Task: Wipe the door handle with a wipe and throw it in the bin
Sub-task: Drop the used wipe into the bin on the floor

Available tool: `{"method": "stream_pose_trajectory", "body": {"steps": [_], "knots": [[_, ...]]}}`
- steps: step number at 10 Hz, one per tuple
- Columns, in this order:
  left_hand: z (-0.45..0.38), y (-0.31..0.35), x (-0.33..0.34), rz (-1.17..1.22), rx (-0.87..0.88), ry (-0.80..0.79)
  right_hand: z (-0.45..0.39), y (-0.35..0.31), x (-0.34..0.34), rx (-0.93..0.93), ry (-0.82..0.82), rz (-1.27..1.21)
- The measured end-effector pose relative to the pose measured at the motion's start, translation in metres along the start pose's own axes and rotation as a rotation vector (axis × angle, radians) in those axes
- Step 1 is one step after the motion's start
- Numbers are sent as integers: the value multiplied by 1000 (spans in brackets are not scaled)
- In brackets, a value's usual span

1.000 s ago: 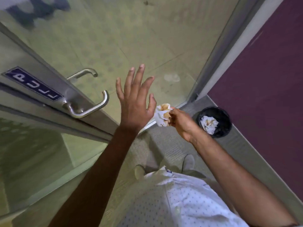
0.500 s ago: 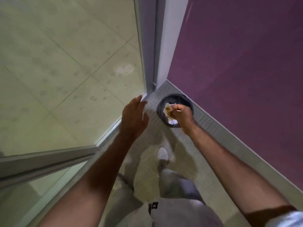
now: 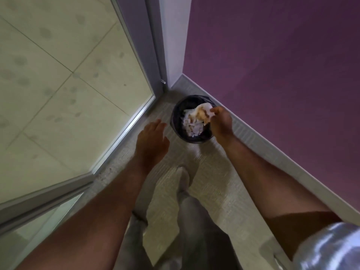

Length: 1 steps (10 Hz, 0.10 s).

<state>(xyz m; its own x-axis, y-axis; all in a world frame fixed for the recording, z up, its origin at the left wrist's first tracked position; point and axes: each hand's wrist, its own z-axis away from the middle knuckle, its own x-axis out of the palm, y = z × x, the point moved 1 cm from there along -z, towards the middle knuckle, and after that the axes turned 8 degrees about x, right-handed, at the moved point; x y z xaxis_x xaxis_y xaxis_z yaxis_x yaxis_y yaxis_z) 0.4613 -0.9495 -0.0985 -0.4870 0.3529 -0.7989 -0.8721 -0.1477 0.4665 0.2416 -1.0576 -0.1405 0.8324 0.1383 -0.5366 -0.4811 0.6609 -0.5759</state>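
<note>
Over the bin, the right hand now pinches the wipe, ready to drop; left hand hangs empty, fingers loose.

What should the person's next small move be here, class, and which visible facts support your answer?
Probably open the right hand and let the wipe drop. The stained wipe is pinched in its fingertips directly over the open black bin, which already holds crumpled paper, so nothing seems to remain but the release. The left hand is empty and spread beside the bin.
</note>
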Motion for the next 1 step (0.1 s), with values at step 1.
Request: {"method": "stream_pose_trajectory", "body": {"steps": [1], "knots": [[-3,1,9,-22,-14,-36,-9,12,6,-71,44,97]]}}
